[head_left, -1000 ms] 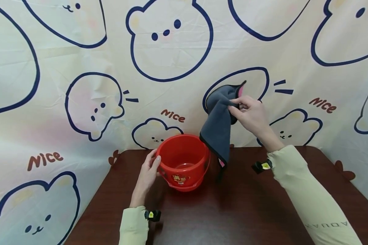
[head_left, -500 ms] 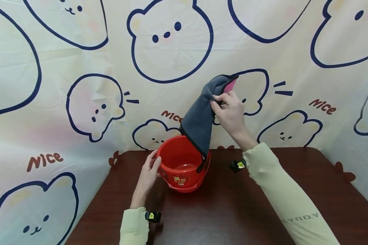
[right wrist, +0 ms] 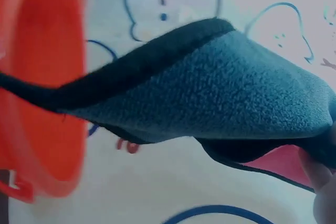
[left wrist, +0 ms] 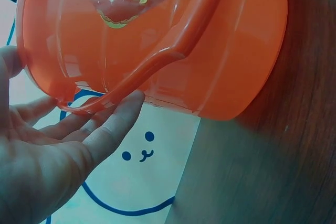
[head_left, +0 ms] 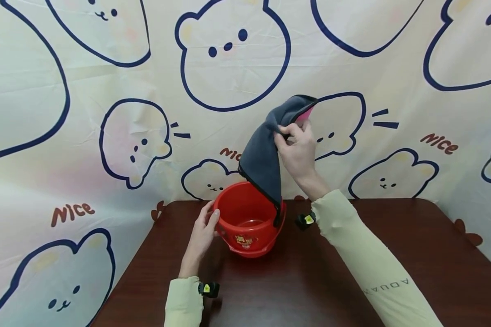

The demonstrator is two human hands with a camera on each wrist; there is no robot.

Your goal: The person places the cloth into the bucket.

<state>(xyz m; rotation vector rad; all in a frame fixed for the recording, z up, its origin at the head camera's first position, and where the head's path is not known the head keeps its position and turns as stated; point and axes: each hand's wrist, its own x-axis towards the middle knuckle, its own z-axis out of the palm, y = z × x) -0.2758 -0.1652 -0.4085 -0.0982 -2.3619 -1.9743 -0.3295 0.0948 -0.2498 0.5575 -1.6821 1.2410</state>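
Observation:
A red plastic bucket stands on the table with its mouth up. My left hand holds its left side, thumb at the rim and fingers against the outer wall. In the left wrist view those fingers lie beside the bucket's swing handle. My right hand pinches a blue-grey cloth with black edging and a pink underside. The cloth hangs down over the right part of the bucket's mouth. Its lower corner, with a black loop, overlaps the bucket's right rim in the head view.
The dark brown table runs up to a pale backdrop printed with cartoon bears. A gold and red label is on the bucket's front. Small black devices are strapped to both wrists.
My right hand has moved left with the cloth, from beside the bucket to over its right side. The left hand keeps its hold on the bucket.

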